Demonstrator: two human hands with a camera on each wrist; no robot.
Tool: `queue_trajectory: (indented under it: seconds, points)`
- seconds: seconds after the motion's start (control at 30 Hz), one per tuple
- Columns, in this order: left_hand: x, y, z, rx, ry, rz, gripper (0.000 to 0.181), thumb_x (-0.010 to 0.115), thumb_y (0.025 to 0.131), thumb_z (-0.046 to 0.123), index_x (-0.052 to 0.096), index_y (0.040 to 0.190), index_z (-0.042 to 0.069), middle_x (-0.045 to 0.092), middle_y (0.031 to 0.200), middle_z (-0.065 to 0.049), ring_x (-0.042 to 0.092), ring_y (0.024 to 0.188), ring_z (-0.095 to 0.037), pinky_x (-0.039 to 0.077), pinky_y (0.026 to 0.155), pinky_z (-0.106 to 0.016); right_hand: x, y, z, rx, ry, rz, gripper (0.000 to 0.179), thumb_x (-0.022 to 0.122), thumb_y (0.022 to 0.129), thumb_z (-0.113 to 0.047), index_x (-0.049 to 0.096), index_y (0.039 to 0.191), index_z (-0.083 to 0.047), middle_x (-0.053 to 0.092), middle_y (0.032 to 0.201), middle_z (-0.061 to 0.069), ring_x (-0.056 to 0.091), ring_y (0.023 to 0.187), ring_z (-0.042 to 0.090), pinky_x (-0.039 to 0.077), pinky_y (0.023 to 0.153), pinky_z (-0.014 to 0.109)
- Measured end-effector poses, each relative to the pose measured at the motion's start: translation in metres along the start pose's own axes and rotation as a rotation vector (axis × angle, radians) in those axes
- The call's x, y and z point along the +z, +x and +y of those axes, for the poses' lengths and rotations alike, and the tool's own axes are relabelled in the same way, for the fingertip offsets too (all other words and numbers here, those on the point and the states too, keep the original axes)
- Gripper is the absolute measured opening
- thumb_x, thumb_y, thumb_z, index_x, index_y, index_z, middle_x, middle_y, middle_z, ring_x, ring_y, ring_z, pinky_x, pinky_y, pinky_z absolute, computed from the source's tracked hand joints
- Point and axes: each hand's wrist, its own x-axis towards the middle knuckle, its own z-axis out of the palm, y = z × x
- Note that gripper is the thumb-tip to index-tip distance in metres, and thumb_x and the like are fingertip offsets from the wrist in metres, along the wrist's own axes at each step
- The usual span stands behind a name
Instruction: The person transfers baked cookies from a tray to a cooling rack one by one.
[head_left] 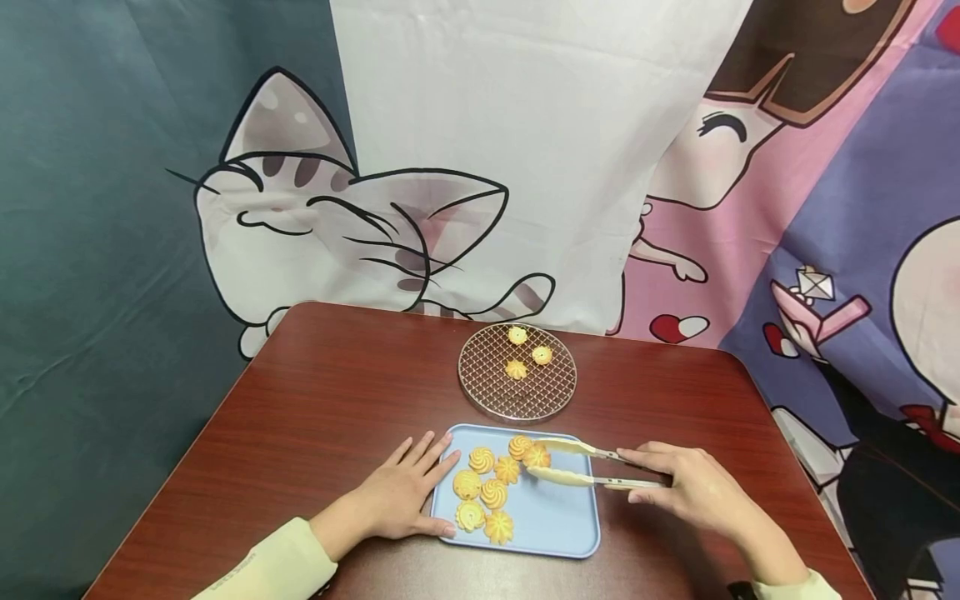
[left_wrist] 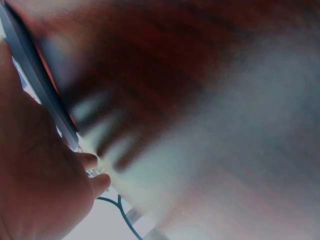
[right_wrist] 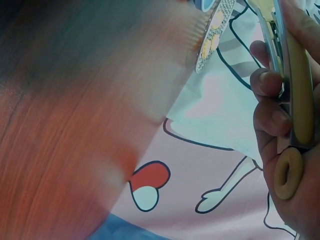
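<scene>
Cartoon-printed cloth (head_left: 480, 100) hangs behind a red-brown table (head_left: 360, 375). The left hand's (head_left: 397, 496) fingers lie straight and spread, touching the left side of a blue tray (head_left: 555, 521); the right hand's (head_left: 697, 485) fingers are clamped on tongs (head_left: 562, 477), whose tips stand apart around one of eight cookies (head_left: 537, 456) on the tray, contact hard to tell. Three more sit on a round wire rack (head_left: 487, 383) beyond. In the right wrist view the tongs' tips are cut off; the left is mostly blurred
</scene>
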Motion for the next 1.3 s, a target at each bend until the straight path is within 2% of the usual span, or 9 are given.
queue_trajectory:
  seconds: [0.13,0.47,0.6,0.83,1.2,1.3]
  points:
    - [-0.001,-0.001,0.000,0.002,-0.006,0.001,0.106,0.045,0.085,0.084,0.025,0.162,0.016,0.016,0.169,-0.012,0.016,0.154,-0.039,0.019,0.121,-0.059,-0.002,0.002,0.001,-0.008,-0.005,0.010,0.056,0.092,0.071,-0.036,0.075,0.124,-0.029,0.063,0.100,-0.025,0.055,0.073,-0.004,0.044,0.062,0.017]
    - [-0.001,-0.001,0.001,0.004,-0.002,0.005,0.106,0.046,0.085,0.084,0.025,0.162,0.016,0.016,0.169,-0.013,0.016,0.154,-0.039,0.019,0.121,-0.059,-0.007,0.010,0.005,-0.014,-0.001,0.035,0.054,0.089,0.074,-0.040,0.074,0.125,-0.027,0.067,0.101,-0.018,0.057,0.077,-0.003,0.048,0.063,0.020]
    - [-0.001,-0.001,0.001,0.001,-0.004,0.003,0.106,0.045,0.084,0.084,0.025,0.162,0.016,0.015,0.169,-0.012,0.016,0.154,-0.039,0.019,0.121,-0.059,-0.008,0.014,0.008,0.005,-0.002,0.027,0.055,0.090,0.074,-0.039,0.074,0.125,-0.027,0.068,0.101,-0.017,0.055,0.076,-0.003,0.046,0.063,0.020]
    - [0.000,-0.001,0.000,-0.005,-0.014,-0.005,0.106,0.042,0.084,0.086,0.024,0.163,0.017,0.014,0.170,-0.011,0.015,0.155,-0.038,0.018,0.122,-0.059,-0.009,0.020,0.014,0.016,-0.015,0.038,0.055,0.089,0.074,-0.039,0.074,0.125,-0.027,0.068,0.103,-0.017,0.061,0.079,0.003,0.049,0.066,0.024]
    - [-0.002,-0.003,0.002,0.017,-0.038,0.029,0.105,0.050,0.085,0.081,0.027,0.161,0.013,0.017,0.169,-0.014,0.018,0.153,-0.042,0.020,0.120,-0.062,-0.010,0.031,0.020,0.059,-0.039,0.027,0.054,0.088,0.076,-0.042,0.075,0.125,-0.025,0.070,0.102,-0.011,0.060,0.079,0.004,0.051,0.067,0.028]
    - [-0.003,-0.003,0.002,0.011,-0.038,0.021,0.105,0.050,0.085,0.081,0.027,0.162,0.013,0.017,0.169,-0.014,0.017,0.153,-0.041,0.019,0.120,-0.062,-0.010,0.033,0.023,0.085,-0.044,0.019,0.054,0.088,0.075,-0.042,0.075,0.125,-0.025,0.070,0.101,-0.011,0.059,0.080,0.005,0.051,0.068,0.029]
